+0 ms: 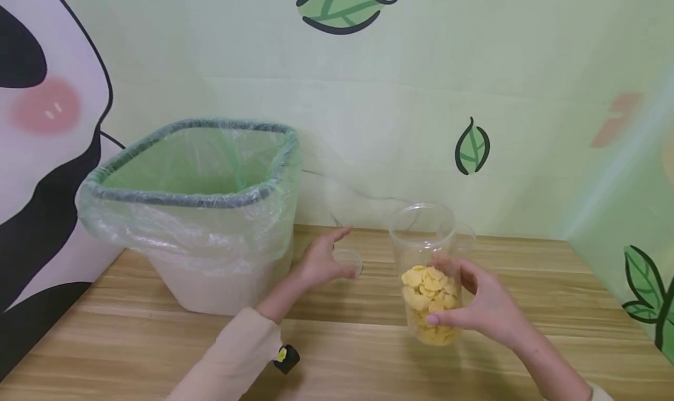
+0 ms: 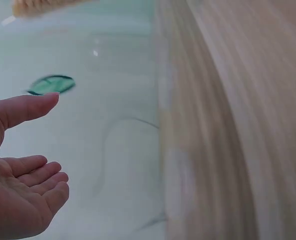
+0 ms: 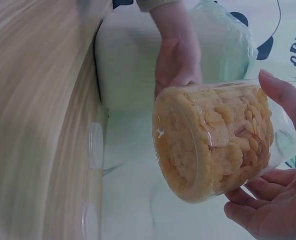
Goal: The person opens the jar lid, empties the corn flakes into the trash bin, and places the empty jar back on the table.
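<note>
My right hand (image 1: 487, 304) grips a clear plastic jar (image 1: 421, 228) from its right side, thumb in front and fingers behind. Yellow corn flakes (image 1: 429, 290) fill its lower part. It stands upright with an open top, and the right wrist view shows the jar's underside facing the camera. My left hand (image 1: 321, 260) reaches out between the bin and the jar, thumb and fingers spread apart with nothing between them in the left wrist view. By its fingertips lies a clear round lid (image 1: 354, 259), partly hidden by the hand.
A pale bin (image 1: 210, 284) lined with a thin green plastic bag (image 1: 189, 228) stands at the left. Another clear round lid (image 1: 466, 237) lies behind the jar near the wall (image 1: 347, 126). The wooden table (image 1: 526, 284) meets the printed wall at the back.
</note>
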Motion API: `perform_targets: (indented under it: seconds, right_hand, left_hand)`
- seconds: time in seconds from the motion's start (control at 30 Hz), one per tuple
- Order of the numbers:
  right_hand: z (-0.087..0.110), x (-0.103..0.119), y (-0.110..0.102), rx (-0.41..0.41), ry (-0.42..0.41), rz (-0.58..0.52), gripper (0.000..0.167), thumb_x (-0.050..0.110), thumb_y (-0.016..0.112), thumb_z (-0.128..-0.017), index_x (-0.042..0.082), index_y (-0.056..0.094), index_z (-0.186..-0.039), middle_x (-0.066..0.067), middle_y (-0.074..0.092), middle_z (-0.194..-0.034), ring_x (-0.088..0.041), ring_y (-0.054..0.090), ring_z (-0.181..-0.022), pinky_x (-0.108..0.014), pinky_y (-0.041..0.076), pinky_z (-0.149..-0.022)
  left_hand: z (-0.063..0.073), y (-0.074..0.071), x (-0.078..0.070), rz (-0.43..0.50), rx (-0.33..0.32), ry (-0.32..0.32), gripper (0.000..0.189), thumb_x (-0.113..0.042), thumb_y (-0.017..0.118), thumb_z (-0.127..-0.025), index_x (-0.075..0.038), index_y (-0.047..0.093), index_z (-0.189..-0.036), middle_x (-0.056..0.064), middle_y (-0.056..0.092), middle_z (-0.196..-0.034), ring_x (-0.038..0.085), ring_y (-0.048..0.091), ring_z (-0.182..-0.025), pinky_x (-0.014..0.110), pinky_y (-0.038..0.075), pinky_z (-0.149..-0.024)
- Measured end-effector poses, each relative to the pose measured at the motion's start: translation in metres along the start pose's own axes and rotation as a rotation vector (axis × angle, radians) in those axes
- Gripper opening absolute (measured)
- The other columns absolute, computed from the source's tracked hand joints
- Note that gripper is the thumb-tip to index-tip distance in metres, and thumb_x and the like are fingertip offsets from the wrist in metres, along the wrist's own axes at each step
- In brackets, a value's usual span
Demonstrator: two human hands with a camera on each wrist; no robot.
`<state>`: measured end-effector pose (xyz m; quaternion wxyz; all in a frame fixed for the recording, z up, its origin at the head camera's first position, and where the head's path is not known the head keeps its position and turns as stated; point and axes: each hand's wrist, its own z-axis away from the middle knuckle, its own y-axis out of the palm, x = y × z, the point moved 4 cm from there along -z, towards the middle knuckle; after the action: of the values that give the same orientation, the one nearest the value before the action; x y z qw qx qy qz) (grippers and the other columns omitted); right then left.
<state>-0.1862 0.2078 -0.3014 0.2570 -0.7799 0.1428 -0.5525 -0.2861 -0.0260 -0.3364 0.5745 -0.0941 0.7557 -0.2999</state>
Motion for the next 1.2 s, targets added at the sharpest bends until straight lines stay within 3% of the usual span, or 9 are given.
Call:
perform_targets:
  seconds: [0.3, 0.47, 0.7, 1.2]
  right_hand:
    - [-0.002, 0.007, -0.002, -0.019, -0.03, 0.02, 0.081, 0.013, 0.085, -0.06, -0.001, 0.045, -0.13, -0.019, 0.055, -0.122, -0.035, 0.047, -0.116, -0.053, 0.034, -0.097]
    - [-0.004, 0.012, -0.003, -0.023, -0.017, 0.021, 0.082, 0.016, 0.085, -0.061, -0.001, 0.045, -0.13, -0.019, 0.053, -0.125, -0.033, 0.046, -0.117, -0.054, 0.033, -0.097]
    - [-0.01, 0.024, -0.006, -0.06, -0.046, 0.034, 0.082, 0.015, 0.086, -0.059, -0.002, 0.046, -0.129, -0.018, 0.054, -0.124, -0.032, 0.046, -0.117, -0.051, 0.034, -0.098]
    - [-0.023, 0.046, -0.007, -0.069, -0.082, -0.009, 0.082, 0.014, 0.085, -0.059, 0.0, 0.046, -0.13, -0.016, 0.052, -0.127, -0.029, 0.044, -0.121, -0.05, 0.03, -0.102]
  left_hand:
    - [0.027, -0.016, -0.035, 0.112, -0.016, 0.128, 0.08, 0.0, 0.078, -0.066, -0.004, 0.039, -0.137, 0.012, 0.041, -0.139, 0.025, 0.036, -0.128, 0.037, 0.032, -0.104]
    - [0.042, -0.023, -0.048, 0.086, 0.008, 0.189, 0.079, -0.002, 0.076, -0.069, -0.004, 0.038, -0.137, 0.011, 0.04, -0.139, 0.024, 0.036, -0.128, 0.037, 0.033, -0.103]
    - [0.064, -0.04, -0.069, 0.014, -0.027, 0.261, 0.077, -0.007, 0.076, -0.071, -0.005, 0.038, -0.138, 0.011, 0.04, -0.139, 0.024, 0.037, -0.127, 0.035, 0.034, -0.102]
    - [0.098, -0.067, -0.11, 0.117, -0.065, 0.404, 0.076, -0.006, 0.076, -0.071, -0.007, 0.038, -0.137, 0.004, 0.039, -0.14, 0.018, 0.036, -0.127, 0.03, 0.033, -0.102]
